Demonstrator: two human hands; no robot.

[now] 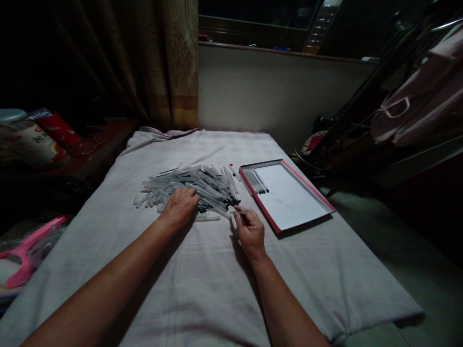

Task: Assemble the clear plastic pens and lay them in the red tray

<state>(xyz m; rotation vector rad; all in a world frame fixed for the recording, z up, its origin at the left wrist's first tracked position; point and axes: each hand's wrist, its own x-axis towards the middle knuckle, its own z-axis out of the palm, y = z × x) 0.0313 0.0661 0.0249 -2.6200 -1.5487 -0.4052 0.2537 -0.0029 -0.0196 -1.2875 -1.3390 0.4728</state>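
A heap of clear pens and loose pen pieces point(202, 185) lies on the cloth-covered table, several with black tips. My left hand point(181, 207) rests on the near side of the heap with its fingers curled down; whatever they grip is hidden. Just right of the heap, my right hand point(250, 232) pinches a small, greyish clear pen piece point(241, 211) between thumb and fingers. Beside that hand sits a shallow red-edged box lid point(269, 219) with a white inside. Several pens point(256, 181) lie side by side along its left end.
A pale checked cloth point(202, 270) covers the table. To the left are a jar point(32, 144), a red packet point(60, 127) and a pink plastic handle point(27, 255). Behind hang curtains point(173, 62); a bottle point(321, 29) stands on the sill. Pink fabric point(419, 96) hangs at right.
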